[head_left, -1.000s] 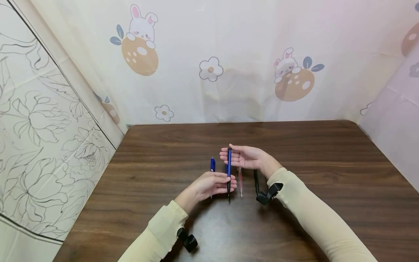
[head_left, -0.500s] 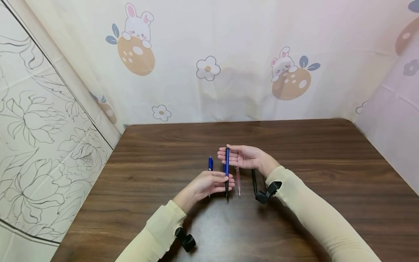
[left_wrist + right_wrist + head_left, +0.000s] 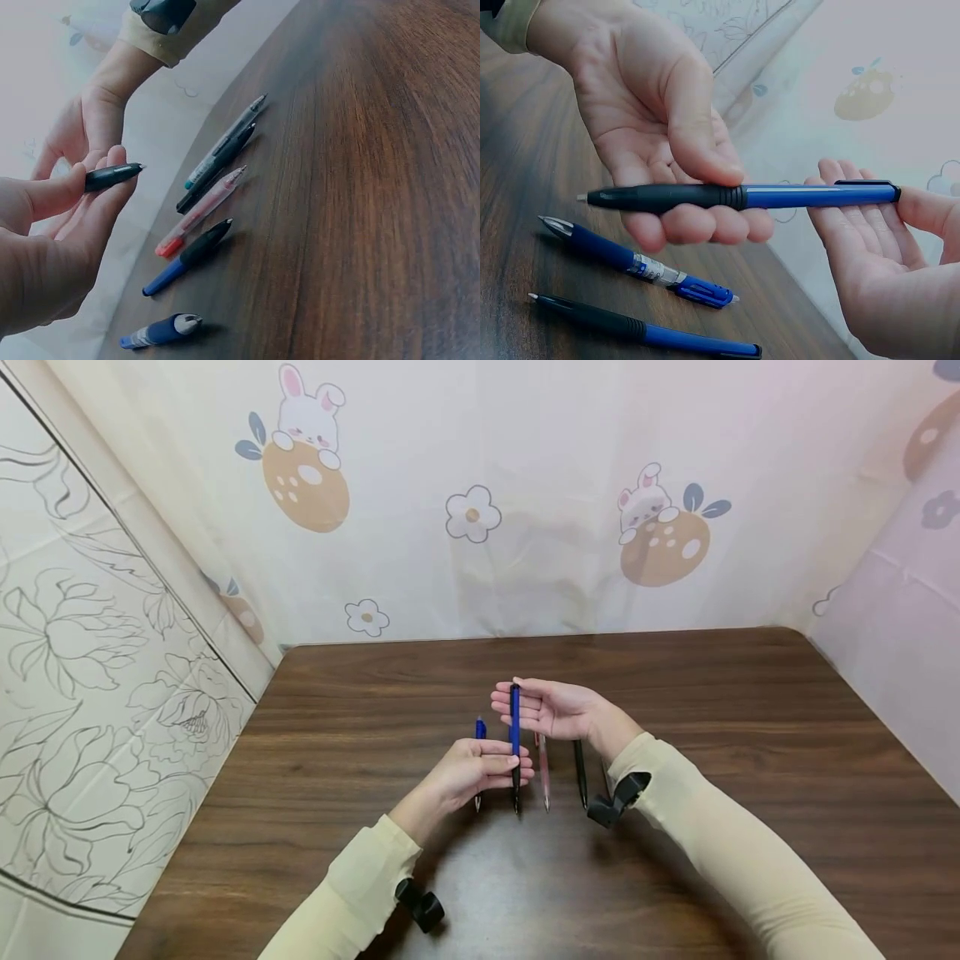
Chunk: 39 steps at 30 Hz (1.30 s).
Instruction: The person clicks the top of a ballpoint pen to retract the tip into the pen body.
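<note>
My left hand (image 3: 468, 768) holds a blue pen with a black grip (image 3: 810, 196), its thumb pressed on the grip and fingers curled underneath. The pen is above the table, its tip towards me. My right hand (image 3: 562, 706) is at the far end, its thumb tip touching the pen's end by the black clip and its straight fingers spread behind the barrel. Under the hands, on the table, lie a matching blue-and-black pen (image 3: 187, 256), a blue pen with a clear barrel (image 3: 656, 266), a red clear pen (image 3: 202, 210), a black pen (image 3: 217, 165) and a clear teal-ended pen (image 3: 229, 142).
The dark wooden table (image 3: 360, 693) reaches a printed curtain (image 3: 540, 468) at the back. A panel with flower line drawings (image 3: 112, 660) stands on the left. Black wrist cameras (image 3: 420, 906) are strapped over both sleeves.
Both hands have shifted slightly away from me together with the pen. The hold on the pen looks the same, and the pens on the table have stayed in place.
</note>
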Each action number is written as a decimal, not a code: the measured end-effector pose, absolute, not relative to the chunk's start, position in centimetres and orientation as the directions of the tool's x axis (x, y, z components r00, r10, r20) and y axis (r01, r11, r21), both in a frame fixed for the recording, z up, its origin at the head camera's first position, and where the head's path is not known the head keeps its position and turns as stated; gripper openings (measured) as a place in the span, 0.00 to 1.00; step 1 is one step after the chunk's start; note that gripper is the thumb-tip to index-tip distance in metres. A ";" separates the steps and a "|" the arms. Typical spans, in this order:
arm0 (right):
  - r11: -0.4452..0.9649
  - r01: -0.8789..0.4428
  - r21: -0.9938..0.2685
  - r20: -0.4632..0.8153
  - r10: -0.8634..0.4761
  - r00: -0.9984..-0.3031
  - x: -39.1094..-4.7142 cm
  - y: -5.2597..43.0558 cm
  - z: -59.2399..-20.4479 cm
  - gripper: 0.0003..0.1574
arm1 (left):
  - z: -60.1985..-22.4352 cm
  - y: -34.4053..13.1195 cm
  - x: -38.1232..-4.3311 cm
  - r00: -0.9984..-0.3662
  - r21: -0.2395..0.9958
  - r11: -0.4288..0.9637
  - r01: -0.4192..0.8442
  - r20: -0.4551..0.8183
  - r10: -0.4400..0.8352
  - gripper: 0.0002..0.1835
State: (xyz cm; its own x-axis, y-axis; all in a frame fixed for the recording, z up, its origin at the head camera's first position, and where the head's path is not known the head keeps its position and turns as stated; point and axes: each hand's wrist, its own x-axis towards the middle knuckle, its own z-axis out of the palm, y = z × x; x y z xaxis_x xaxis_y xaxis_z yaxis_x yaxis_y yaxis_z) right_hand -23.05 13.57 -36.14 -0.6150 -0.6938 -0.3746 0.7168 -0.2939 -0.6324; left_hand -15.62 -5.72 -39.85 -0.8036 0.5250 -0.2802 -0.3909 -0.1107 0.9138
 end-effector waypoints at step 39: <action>-0.347 0.752 -0.561 -0.364 -0.712 -0.601 -23.0 13.5 -36.6 0.21 | -39.7 -6.4 -16.1 -0.777 0.918 -0.098 -0.384 -0.264 0.571 0.19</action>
State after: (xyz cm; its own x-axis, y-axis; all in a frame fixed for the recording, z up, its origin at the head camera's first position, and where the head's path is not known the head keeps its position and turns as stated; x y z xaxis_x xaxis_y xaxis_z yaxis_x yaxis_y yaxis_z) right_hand -22.97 13.49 -36.59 -0.6005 -0.7121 -0.3637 0.7516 -0.3475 -0.5607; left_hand -16.07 -6.43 -39.71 -0.7774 0.5711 -0.2637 -0.3835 -0.0981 0.9183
